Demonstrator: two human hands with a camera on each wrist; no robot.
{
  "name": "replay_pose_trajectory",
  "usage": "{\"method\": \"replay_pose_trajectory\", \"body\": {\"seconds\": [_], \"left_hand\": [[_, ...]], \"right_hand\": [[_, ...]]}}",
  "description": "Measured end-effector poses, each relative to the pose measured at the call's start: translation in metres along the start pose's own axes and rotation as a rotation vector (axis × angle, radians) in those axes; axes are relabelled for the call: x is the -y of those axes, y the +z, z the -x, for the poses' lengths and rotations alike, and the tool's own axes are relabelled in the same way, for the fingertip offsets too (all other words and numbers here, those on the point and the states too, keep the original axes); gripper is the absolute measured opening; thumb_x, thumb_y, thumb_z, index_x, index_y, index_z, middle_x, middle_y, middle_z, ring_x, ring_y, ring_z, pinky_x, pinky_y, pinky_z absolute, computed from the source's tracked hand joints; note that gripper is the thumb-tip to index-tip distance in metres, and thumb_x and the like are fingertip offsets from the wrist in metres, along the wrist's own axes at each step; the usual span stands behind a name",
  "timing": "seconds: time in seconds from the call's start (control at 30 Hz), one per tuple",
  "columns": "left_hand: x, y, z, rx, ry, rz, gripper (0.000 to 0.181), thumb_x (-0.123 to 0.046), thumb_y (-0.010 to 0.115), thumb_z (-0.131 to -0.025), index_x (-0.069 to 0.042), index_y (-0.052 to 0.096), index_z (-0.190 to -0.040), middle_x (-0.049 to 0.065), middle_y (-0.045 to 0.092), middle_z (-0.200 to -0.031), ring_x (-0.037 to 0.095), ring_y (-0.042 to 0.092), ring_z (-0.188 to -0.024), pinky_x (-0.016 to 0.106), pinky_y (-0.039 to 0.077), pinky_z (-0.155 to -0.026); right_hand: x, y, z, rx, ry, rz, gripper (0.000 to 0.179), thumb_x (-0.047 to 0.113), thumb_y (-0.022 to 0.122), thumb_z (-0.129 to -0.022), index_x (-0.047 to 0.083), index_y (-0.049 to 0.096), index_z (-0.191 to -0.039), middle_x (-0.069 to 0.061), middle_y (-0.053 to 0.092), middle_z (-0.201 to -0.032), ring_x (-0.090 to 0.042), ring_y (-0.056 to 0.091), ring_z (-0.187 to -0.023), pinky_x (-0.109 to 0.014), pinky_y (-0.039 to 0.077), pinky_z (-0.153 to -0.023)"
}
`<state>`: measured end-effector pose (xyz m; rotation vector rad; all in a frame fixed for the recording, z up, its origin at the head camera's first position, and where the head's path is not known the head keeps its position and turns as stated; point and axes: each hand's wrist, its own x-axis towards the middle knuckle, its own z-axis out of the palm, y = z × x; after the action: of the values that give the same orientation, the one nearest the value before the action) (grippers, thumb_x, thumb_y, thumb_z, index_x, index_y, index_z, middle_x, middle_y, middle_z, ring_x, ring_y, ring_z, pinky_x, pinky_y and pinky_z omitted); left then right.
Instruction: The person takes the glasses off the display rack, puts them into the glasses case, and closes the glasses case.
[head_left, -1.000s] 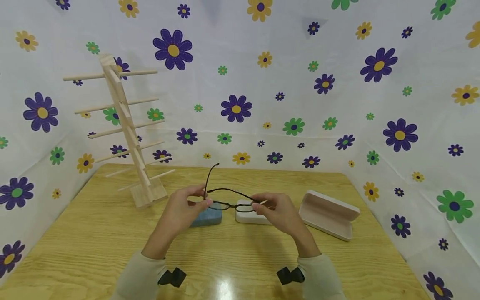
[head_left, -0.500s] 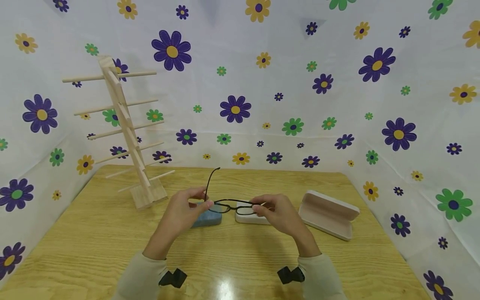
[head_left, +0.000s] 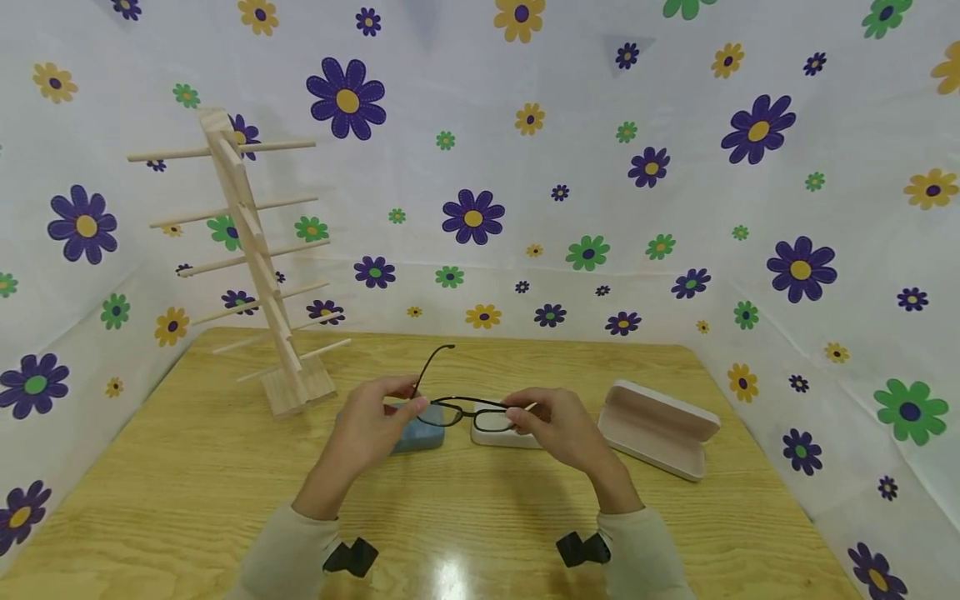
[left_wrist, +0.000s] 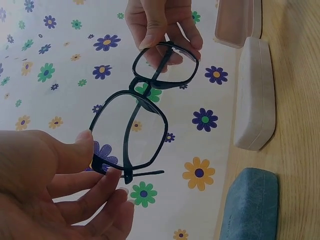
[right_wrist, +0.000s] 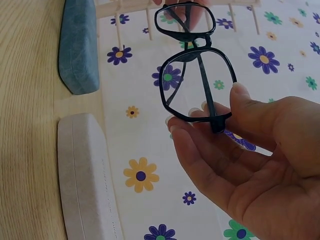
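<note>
Both hands hold a pair of black-framed glasses (head_left: 468, 414) above the table, lenses toward the person. My left hand (head_left: 367, 425) pinches the left end of the frame near the hinge, between thumb and fingers. At the other end, my right hand (head_left: 558, 425) grips the right corner the same way. The left temple (head_left: 431, 364) sticks up and away from the frame, while the right temple (right_wrist: 205, 82) crosses behind the lenses. Behind the hands sit a blue glasses case (head_left: 420, 433) and a white glasses case (head_left: 504, 438), both closed and partly hidden.
An opened glasses case (head_left: 652, 425) with a pale pinkish lining lies to the right. A wooden peg stand (head_left: 258, 258) rises at the back left. Flower-patterned cloth (head_left: 480, 167) surrounds the wooden table (head_left: 465, 500).
The glasses have tilted, so the lenses show more fully. The left temple has dropped and leans further inward; the right temple has come down close along the frame's top. Both hands keep their grip.
</note>
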<state>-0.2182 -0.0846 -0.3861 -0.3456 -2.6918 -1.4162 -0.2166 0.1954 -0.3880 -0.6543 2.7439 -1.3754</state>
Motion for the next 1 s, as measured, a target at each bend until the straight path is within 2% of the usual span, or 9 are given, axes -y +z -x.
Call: {"method": "replay_pose_trajectory", "body": {"seconds": [0.13,0.37,0.6,0.9,1.0], "left_hand": [[-0.0013,0.0002,0.0001,-0.006,-0.001,0.013,0.041,-0.017,0.069,-0.1,-0.003,0.064,-0.139,0.013,0.072,-0.123,0.029,0.069,-0.112,0.043,0.06,-0.09],[-0.0037,-0.001,0.0009,-0.005,-0.012,0.019,0.04,-0.02,0.068,-0.101,-0.005,0.065,-0.138,0.014,0.071,-0.125,0.028,0.072,-0.104,0.042,0.061,-0.087],[-0.0038,0.0021,-0.0005,-0.013,0.01,0.028,0.038,-0.016,0.069,-0.1,-0.004,0.067,-0.136,0.014,0.073,-0.123,0.028,0.07,-0.111,0.042,0.061,-0.09],[-0.0033,0.0058,0.0003,-0.005,0.053,0.015,0.033,-0.014,0.069,-0.1,-0.004,0.07,-0.131,0.013,0.074,-0.121,0.028,0.069,-0.109,0.043,0.059,-0.09],[-0.0033,0.007,0.0008,0.005,0.063,0.012,0.031,-0.015,0.067,-0.101,-0.006,0.071,-0.13,0.012,0.074,-0.121,0.027,0.07,-0.108,0.043,0.059,-0.09]], "right_hand": [[0.0,-0.0006,-0.0001,-0.001,0.015,-0.005,0.024,0.013,0.063,-0.103,-0.002,0.073,-0.119,-0.021,0.077,-0.103,-0.038,0.077,-0.089,-0.051,0.062,-0.08],[0.0016,-0.001,-0.0007,-0.016,0.032,0.01,0.022,0.012,0.064,-0.103,-0.001,0.073,-0.117,-0.022,0.076,-0.104,-0.031,0.077,-0.087,-0.039,0.063,-0.078],[-0.0019,-0.0018,-0.0022,-0.036,0.039,0.027,0.022,0.014,0.064,-0.103,0.001,0.073,-0.118,-0.018,0.077,-0.104,-0.034,0.077,-0.09,-0.028,0.061,-0.076],[-0.0072,-0.0044,-0.0035,-0.098,0.059,0.035,0.018,0.016,0.067,-0.101,0.004,0.075,-0.113,-0.012,0.077,-0.103,-0.034,0.076,-0.092,-0.025,0.059,-0.074],[-0.0079,-0.0048,-0.003,-0.121,0.056,0.012,0.018,0.015,0.068,-0.101,0.003,0.075,-0.112,-0.014,0.078,-0.101,-0.034,0.076,-0.09,-0.034,0.063,-0.077]]}}
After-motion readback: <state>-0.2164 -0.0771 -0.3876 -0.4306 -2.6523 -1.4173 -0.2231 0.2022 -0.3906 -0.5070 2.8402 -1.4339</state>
